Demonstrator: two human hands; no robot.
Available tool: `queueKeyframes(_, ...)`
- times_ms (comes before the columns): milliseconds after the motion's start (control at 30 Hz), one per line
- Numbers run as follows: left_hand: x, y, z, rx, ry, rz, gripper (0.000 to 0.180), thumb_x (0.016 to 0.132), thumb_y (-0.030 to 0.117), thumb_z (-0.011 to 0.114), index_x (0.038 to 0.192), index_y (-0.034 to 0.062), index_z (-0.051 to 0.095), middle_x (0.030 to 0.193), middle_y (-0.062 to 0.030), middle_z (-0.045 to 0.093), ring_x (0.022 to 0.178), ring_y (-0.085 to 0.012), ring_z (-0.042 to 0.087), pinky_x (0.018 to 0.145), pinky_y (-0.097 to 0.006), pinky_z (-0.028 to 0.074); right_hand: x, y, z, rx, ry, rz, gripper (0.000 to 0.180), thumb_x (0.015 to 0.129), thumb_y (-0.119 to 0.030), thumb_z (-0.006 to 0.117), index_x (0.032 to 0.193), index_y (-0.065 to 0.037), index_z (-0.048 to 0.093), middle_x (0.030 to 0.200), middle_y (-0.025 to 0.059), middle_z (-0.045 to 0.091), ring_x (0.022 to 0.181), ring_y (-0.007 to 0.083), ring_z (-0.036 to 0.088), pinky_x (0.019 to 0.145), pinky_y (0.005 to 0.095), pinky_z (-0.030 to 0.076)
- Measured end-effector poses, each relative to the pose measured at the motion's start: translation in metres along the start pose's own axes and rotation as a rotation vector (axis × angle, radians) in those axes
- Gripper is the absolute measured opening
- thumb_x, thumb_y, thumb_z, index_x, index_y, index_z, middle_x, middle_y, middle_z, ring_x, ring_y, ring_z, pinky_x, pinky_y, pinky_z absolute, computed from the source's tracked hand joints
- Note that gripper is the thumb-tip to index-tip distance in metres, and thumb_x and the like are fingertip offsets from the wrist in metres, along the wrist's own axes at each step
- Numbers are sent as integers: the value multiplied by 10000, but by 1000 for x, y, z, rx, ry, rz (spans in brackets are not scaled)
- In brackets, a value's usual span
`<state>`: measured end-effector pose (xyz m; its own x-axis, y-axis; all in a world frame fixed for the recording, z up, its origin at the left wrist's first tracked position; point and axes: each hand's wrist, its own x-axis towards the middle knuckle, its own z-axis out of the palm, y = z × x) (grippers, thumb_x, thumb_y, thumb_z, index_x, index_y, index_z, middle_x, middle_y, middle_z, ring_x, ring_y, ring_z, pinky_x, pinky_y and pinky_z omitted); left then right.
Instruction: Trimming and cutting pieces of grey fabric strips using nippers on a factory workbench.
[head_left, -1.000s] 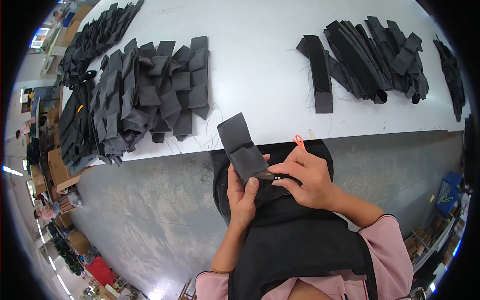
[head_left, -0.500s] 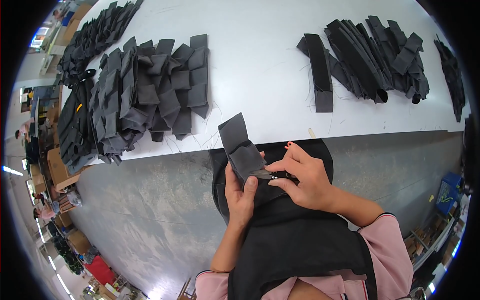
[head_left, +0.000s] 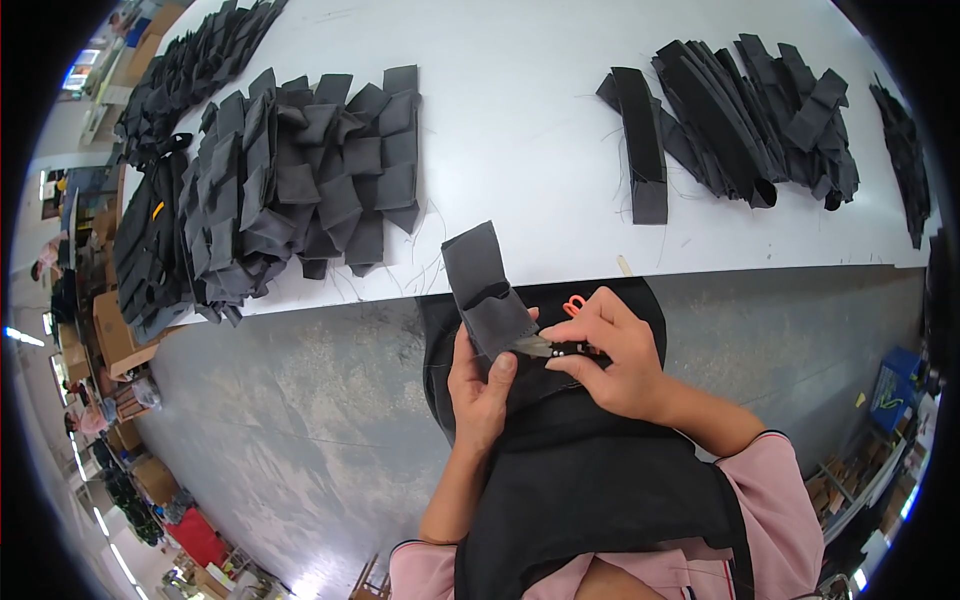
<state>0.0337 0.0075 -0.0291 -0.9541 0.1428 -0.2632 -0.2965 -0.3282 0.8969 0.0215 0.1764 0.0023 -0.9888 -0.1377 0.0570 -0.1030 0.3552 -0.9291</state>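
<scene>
Over my lap, my left hand grips a dark grey folded fabric piece, its thumb on the lower end. The piece looks like a small pocket with a flap and tilts up toward the table edge. Between the thumb and fingers of my right hand is a pair of thread snips with a dark body and an orange-red finger loop. The blades point left and meet the lower right edge of the fabric. Whether they are open or closed there is hard to make out.
Overlapping grey fabric pieces cover the left of the white table. Black fabric strips lie at the right, with loose threads around them. A blue crate stands at the far right, cardboard boxes at the left.
The snips and my right hand have shifted slightly right, and more of the orange-red loop shows. The fabric piece is a little more upright in my left hand.
</scene>
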Motion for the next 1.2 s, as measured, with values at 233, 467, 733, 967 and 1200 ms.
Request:
queueKeyframes(233, 0, -2, -5, -5, -51, 47, 523, 934, 187, 548, 1362, -7, 320, 1264, -220, 523, 1153, -241, 530, 990, -348, 401, 9, 6, -4, -223, -38, -279, 282, 651, -82, 750, 914, -84, 647, 752, 35, 484, 576, 192, 507, 519, 296, 404)
queueKeyframes(467, 1, 3, -4, -27, -47, 35, 510, 933, 199, 553, 1347, -11, 342, 1246, -220, 539, 1136, -239, 541, 981, -350, 409, 8, 10, 3, -263, 13, -353, 305, 627, -91, 760, 908, -89, 639, 738, 29, 483, 575, 179, 505, 506, 288, 401)
queueKeyframes(733, 1, 1, -5, -36, -48, 19, 514, 931, 219, 559, 1342, -11, 352, 1242, -217, 545, 1129, -232, 543, 983, -344, 399, 2, 13, 13, -56, 99, -194, 273, 637, -37, 763, 882, -59, 646, 699, 38, 483, 583, 186, 515, 500, 290, 411)
queueKeyframes(967, 2, 1, -4, -14, -29, 24, 509, 929, 212, 564, 1338, -13, 360, 1235, -214, 551, 1090, -225, 558, 972, -343, 407, 5, 10, 10, -106, 98, -263, 278, 640, 2, 759, 888, -44, 642, 712, 58, 507, 577, 192, 517, 508, 277, 419)
queueKeyframes(1200, 0, 0, -9, 158, 29, -25, 445, 938, 215, 547, 1288, -23, 410, 1182, -159, 585, 890, -165, 594, 852, -306, 466, 12, 7, 2, -73, 91, -252, 354, 624, -20, 763, 950, -47, 629, 746, 64, 505, 609, 181, 547, 523, 287, 450)
